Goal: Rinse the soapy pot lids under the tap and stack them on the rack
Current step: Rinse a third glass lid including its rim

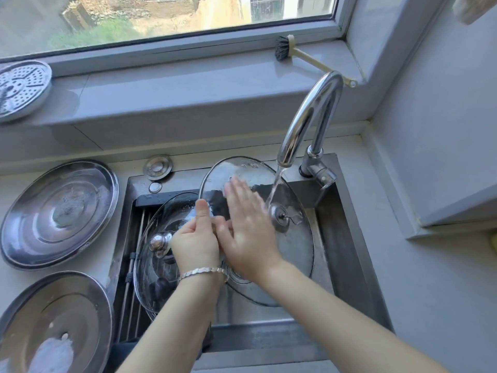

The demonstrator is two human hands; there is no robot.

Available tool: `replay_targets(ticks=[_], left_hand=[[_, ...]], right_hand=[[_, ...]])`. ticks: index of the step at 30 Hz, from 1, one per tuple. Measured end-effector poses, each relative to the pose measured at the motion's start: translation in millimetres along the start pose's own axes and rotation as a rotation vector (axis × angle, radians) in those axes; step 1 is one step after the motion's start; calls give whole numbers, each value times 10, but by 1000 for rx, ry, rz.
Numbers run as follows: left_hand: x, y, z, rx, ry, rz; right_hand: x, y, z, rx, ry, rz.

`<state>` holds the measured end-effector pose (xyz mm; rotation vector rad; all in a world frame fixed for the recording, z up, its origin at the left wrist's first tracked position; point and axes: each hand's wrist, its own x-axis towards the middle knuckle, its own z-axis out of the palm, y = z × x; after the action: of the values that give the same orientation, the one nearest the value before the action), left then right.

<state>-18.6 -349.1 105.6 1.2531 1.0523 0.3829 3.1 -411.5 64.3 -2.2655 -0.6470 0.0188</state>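
Clear glass lid (293, 246), chrome tap (309, 117), grey counter (403, 265), perforated silver disc (21, 87).

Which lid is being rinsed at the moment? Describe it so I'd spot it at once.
Follow the chrome tap down its stream into the sink. The glass lid there is tilted up, gripped by the left hand and rubbed by the right hand. Unlike the other lids, water strikes it.

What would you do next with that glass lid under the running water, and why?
Probably turn the glass lid so the stream sweeps its far side. Water lands only near the centre knob, while the right hand rubs and the left hand holds the rim.
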Motion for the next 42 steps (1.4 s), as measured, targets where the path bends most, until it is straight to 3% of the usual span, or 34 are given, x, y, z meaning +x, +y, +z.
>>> replay_targets(ticks=[2,4,8,10,15,17,21,26,27,31,33,35,37,41,42], left_hand=[[43,44,-26,-90,0,-45],[51,61,-58,-106,-7,-62],[-23,22,-45,-82,6,-56],[-45,15,-31,-35,46,-21],[45,58,-115,-33,93,-11],[50,71,-147,-110,66,-53],[21,57,-143,-176,74,-94],[-24,96,-81,-217,145,-58],[-33,101,-79,-230,152,-49],[-90,107,-60,-247,172,-23],[-104,107,-35,-244,178,-15],[-99,107,-23,-247,180,-23],[-98,97,-32,-249,176,-34],[-131,74,-50,-249,176,-43],[-137,75,-47,-248,175,-41]], right_hand=[[-274,139,67,-32,0,-174],[-427,262,71,-30,-38,-236],[-71,175,-37,4,-130,-20],[136,12,-71,-31,-134,-21],[-212,43,-32,-94,-129,-400],[-429,268,-41,-114,-150,-429],[-522,429,-132,19,-195,-11],[-724,213,-19,-4,-180,-37],[-684,248,-39,31,-192,40],[-298,463,-170,248,-211,632],[-312,309,-164,203,-210,616],[-450,64,-120,95,-247,426],[-492,60,-103,59,-249,365],[-204,393,-172,214,-212,758],[-230,371,-171,225,-214,772]])
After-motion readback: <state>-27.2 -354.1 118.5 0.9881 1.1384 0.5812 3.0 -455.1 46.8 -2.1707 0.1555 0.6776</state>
